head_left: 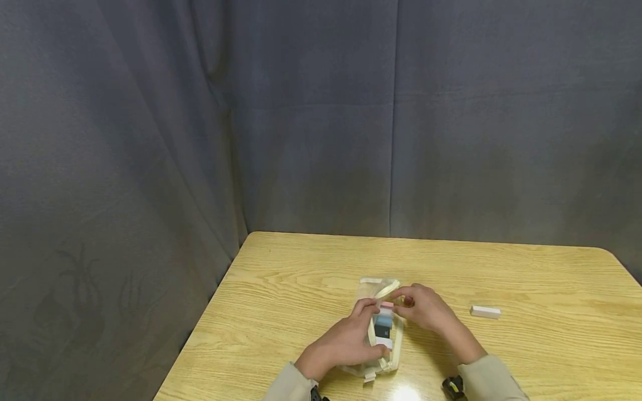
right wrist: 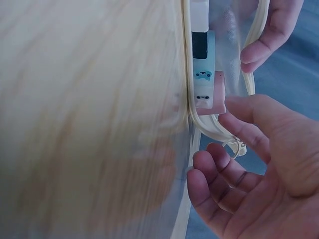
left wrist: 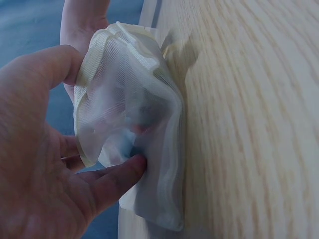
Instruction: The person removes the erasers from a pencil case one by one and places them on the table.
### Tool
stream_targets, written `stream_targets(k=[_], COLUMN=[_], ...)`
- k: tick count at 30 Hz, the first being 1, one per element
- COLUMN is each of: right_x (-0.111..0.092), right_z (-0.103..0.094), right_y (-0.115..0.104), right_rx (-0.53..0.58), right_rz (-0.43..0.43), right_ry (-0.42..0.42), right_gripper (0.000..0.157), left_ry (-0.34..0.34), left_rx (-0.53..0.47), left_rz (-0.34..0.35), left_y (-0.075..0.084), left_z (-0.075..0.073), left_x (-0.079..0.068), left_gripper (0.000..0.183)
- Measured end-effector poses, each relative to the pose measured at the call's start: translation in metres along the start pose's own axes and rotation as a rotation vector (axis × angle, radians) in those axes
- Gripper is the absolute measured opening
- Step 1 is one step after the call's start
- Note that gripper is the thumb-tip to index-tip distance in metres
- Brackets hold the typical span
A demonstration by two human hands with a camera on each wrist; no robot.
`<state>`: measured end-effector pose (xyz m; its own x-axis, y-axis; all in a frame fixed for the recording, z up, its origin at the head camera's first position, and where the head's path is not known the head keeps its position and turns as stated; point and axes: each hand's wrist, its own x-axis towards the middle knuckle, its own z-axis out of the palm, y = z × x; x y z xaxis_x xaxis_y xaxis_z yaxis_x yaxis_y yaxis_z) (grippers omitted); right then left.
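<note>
My left hand (head_left: 351, 337) grips the cream edge of a see-through mesh zip pouch (left wrist: 149, 164), thumb on one side and fingers on the other. The pouch's mouth gapes. Inside stand several small blocks in a row: white, black (right wrist: 200, 46), light blue with a printed animal face (right wrist: 203, 74), and pink (right wrist: 218, 89) at the far end. My right hand (head_left: 423, 306) is at that far end, its thumb and index fingertips pinching the pink block's outer edge. The other fingers curl loosely beside the zip pull (right wrist: 233, 145).
A white oblong block (head_left: 485, 312) lies on the wooden table (head_left: 281, 289), right of my right hand. Grey curtains (head_left: 311, 139) hang behind the table and along its left side. A dark watch-like band (head_left: 453, 387) shows at my right sleeve.
</note>
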<state>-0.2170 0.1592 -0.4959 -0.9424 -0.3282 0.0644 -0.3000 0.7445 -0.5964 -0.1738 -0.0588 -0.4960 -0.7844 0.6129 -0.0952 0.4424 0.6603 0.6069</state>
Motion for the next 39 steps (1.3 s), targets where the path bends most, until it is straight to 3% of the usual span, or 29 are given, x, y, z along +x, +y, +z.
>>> stream_targets(k=[24,39], right_x=[0.0091,0.0032], right_z=[0.0063,0.0050], right_y=[-0.0026,-0.0039], right_rx=[-0.089,-0.139], right_rz=[0.086,0.027], right_ry=[-0.022,0.040], right_gripper=[0.010,0.009], left_ry=[0.010,0.001], left_rx=[0.005,0.007], left_rz=[0.029,0.033], left_y=[-0.0017,-0.0032], left_z=[0.0007,0.0002], left_x=[0.0009,0.0008], left_gripper=[0.077,0.077])
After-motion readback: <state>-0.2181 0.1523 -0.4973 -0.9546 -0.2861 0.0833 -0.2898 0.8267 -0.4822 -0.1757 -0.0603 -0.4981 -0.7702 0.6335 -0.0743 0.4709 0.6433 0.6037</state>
